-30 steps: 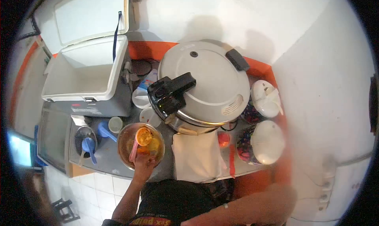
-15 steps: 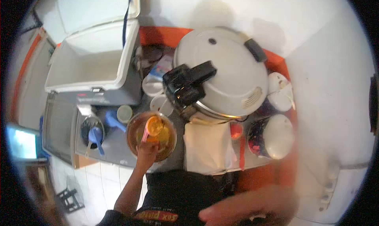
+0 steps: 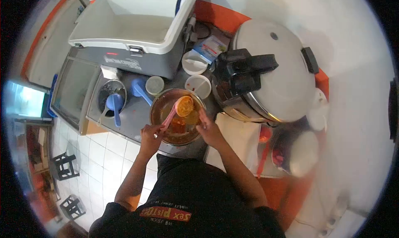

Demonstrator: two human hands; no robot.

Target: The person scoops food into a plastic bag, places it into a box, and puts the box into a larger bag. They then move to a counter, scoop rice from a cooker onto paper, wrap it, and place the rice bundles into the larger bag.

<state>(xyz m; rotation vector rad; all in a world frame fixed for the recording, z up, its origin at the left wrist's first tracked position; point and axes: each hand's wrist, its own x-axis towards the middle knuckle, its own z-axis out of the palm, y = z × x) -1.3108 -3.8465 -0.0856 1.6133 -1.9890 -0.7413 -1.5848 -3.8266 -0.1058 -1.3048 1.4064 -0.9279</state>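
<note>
Left hand: fingers folded around the handle of a pink plastic ladle, near the handle's lower end; the handle slants up and away from the fist to the round cup. The cup holds an orange-yellow food mass and sits over the inside of a wide, round, shiny metal bowl, ahead and to the right of the left hand. Right hand: at the opposite side of the same bowl, fingers directed forward along the rim and apparently touching it; whether they pinch the rim or only rest against it, cannot tell. Between the two hands, below the cup, a red-orange patch shows in the bowl. Ahead and to the left of the left hand: a dark round pot with a blue plastic scoop in it; nearer the bowl, a second blue long-handled scoop and a small round pale-topped container. Directly ahead of the right hand, beyond the bowl: a round white plastic tub with a pale utensil in it. Just right of the right hand: flat white sheets. Farther ahead and right: a large round cooker with a grey lid and black handles.
</note>
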